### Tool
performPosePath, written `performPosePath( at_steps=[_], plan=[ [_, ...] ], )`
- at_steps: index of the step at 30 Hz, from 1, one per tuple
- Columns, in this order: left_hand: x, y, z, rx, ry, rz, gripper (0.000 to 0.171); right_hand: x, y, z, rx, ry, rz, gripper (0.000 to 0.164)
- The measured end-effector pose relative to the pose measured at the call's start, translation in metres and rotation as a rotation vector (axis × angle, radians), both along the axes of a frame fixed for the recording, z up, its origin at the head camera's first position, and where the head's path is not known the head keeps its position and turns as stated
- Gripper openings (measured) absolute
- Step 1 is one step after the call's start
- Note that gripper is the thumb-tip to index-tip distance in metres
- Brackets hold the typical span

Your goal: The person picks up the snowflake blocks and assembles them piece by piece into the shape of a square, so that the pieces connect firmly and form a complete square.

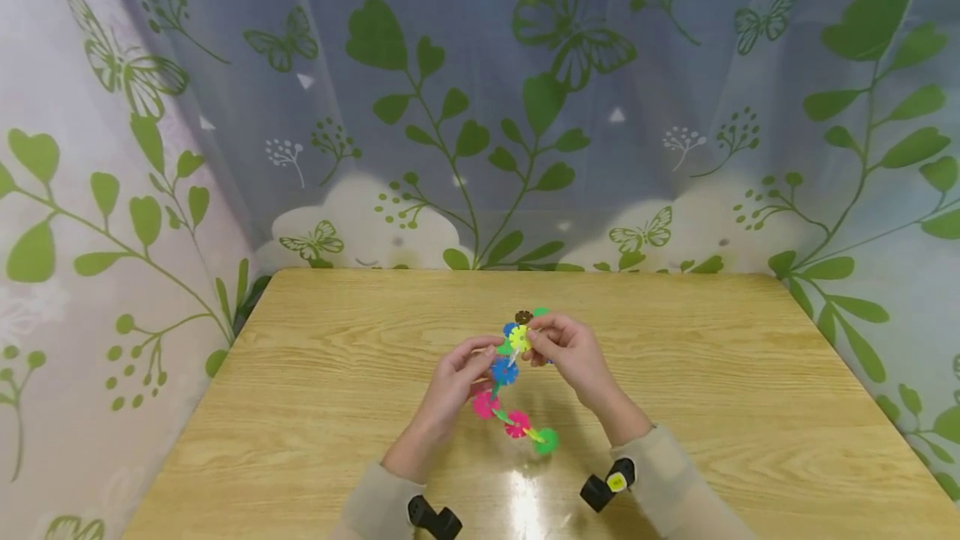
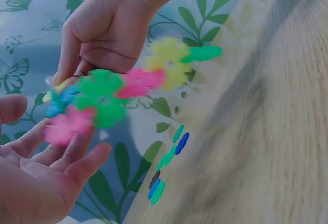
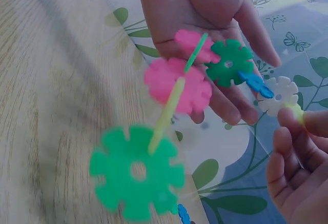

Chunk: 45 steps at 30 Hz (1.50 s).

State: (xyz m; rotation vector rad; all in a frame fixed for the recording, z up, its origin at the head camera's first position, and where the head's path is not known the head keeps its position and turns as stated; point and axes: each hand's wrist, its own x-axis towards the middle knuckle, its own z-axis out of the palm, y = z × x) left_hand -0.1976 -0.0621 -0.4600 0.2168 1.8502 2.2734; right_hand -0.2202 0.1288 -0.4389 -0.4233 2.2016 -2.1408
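Observation:
A chain of interlocking plastic snowflake discs hangs between the two hands over the table. My right hand [image 1: 573, 352] pinches the yellow disc [image 1: 520, 338] at its upper end between thumb and fingers. Joined to that is a white disc [image 3: 278, 96], then a blue disc [image 3: 256, 84] and a dark green disc [image 3: 229, 63]. Two pink discs [image 3: 177, 86] with thin links follow, ending in a bright green disc [image 3: 137, 170]. My left hand [image 1: 450, 382] is under the chain with its fingers extended; in the left wrist view a pink disc [image 2: 70, 125] lies against them.
Several loose discs lie on the wooden table [image 1: 300, 407] beyond the hands, among them a brown disc [image 1: 523, 317] and a green disc [image 1: 541, 312]. A leaf-patterned curtain [image 1: 480, 107] stands along the table's back edge and sides.

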Motion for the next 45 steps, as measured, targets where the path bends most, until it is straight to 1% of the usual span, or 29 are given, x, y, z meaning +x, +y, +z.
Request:
performPosePath(
  at_steps=[5, 11, 14, 18, 21, 24, 26, 28, 33, 36, 39, 41, 44, 45],
  plan=[
    [-0.002, -0.005, 0.001, -0.041, 0.035, -0.071, 0.043, -0.001, 0.001, -0.003, 0.058, 0.027, 0.048, 0.021],
    [-0.004, -0.005, 0.001, -0.076, 0.108, -0.134, 0.052, 0.000, 0.001, -0.005, 0.082, 0.031, 0.122, 0.019],
    [-0.005, -0.004, 0.002, -0.090, 0.126, -0.165, 0.055, 0.000, 0.001, -0.005, 0.096, 0.040, 0.145, 0.020],
    [-0.002, -0.003, 0.007, -0.129, 0.126, -0.180, 0.057, 0.000, -0.001, -0.004, 0.118, 0.051, 0.148, 0.021],
    [0.002, -0.002, 0.017, -0.164, 0.131, -0.186, 0.058, 0.000, -0.002, -0.003, 0.138, 0.057, 0.147, 0.020],
    [0.006, -0.003, 0.025, -0.185, 0.152, -0.203, 0.056, 0.001, -0.003, -0.002, 0.161, 0.062, 0.150, 0.020],
    [0.007, -0.003, 0.026, -0.175, 0.163, -0.215, 0.054, 0.001, -0.003, -0.001, 0.175, 0.065, 0.153, 0.020],
    [0.006, -0.004, 0.022, -0.151, 0.166, -0.227, 0.052, 0.001, -0.003, 0.000, 0.193, 0.077, 0.157, 0.019],
    [0.000, -0.005, 0.005, -0.105, 0.140, -0.215, 0.056, 0.000, 0.003, 0.004, 0.228, 0.100, 0.138, 0.015],
    [-0.001, -0.006, 0.002, -0.082, 0.129, -0.194, 0.058, 0.002, 0.009, 0.010, 0.251, 0.096, 0.098, 0.013],
    [0.000, -0.007, 0.003, -0.055, 0.121, -0.181, 0.057, 0.005, 0.015, 0.017, 0.261, 0.065, 0.060, 0.013],
    [0.002, -0.008, 0.007, -0.043, 0.120, -0.177, 0.056, 0.006, 0.019, 0.020, 0.268, 0.047, 0.041, 0.015],
    [0.006, -0.009, 0.015, -0.049, 0.118, -0.176, 0.054, 0.003, 0.026, 0.015, 0.272, 0.045, 0.022, 0.017],
    [0.008, -0.010, 0.017, -0.054, 0.118, -0.177, 0.054, 0.000, 0.030, 0.010, 0.277, 0.049, 0.015, 0.017]
  ],
)
